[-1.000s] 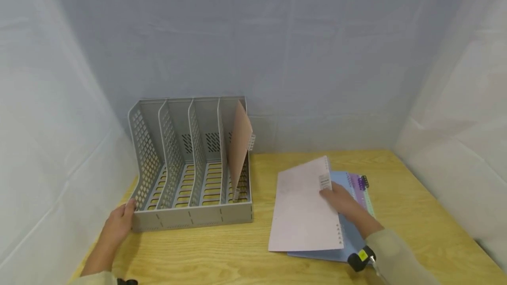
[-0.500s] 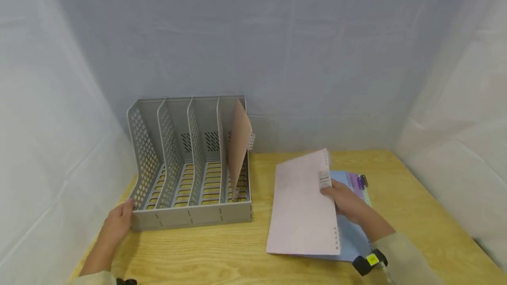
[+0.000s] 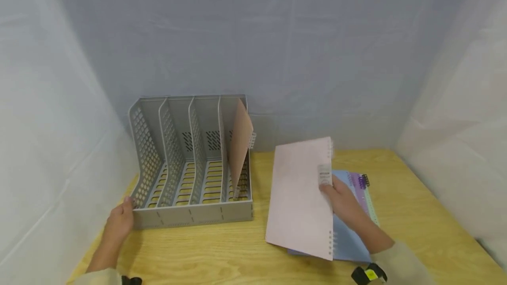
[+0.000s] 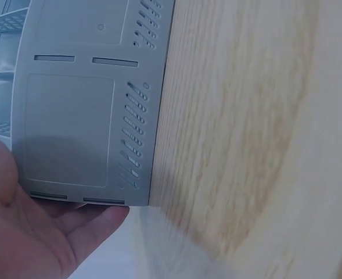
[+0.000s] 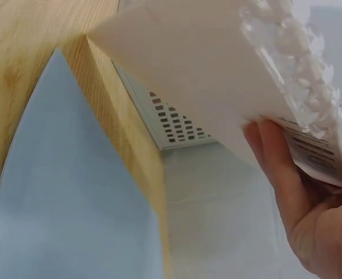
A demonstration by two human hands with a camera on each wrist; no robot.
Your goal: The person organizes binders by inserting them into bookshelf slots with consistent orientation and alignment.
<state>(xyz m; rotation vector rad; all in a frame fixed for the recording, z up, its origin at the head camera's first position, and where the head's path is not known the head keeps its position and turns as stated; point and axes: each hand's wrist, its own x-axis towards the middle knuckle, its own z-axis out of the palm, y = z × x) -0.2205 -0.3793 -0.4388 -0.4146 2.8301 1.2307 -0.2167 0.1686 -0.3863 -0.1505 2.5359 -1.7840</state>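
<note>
A pale pink spiral notebook (image 3: 299,197) is tilted up over the table, its clear coil on the right edge. My right hand (image 3: 343,201) pinches that edge by a printed label, thumb on the front cover; the right wrist view shows fingers (image 5: 275,160) behind it. My left hand (image 3: 119,220) grips the front left corner of a grey file rack (image 3: 194,215). In the left wrist view, the thumb lies over the rack's front lip and the fingers (image 4: 98,229) reach around its side. Under the pink notebook lies a blue notebook (image 3: 352,241).
A brownish-pink notebook (image 3: 240,144) leans in the rack's rightmost slot. Purple (image 3: 360,195) and pale green notebooks (image 3: 373,210) stick out from beneath the blue one. White sheeting (image 3: 269,47) encloses the wooden table (image 3: 198,254) at the back and both sides.
The pink notebook has risen off the blue one and tilted more upright, carried by my right hand. My left hand has stayed on the rack's corner.
</note>
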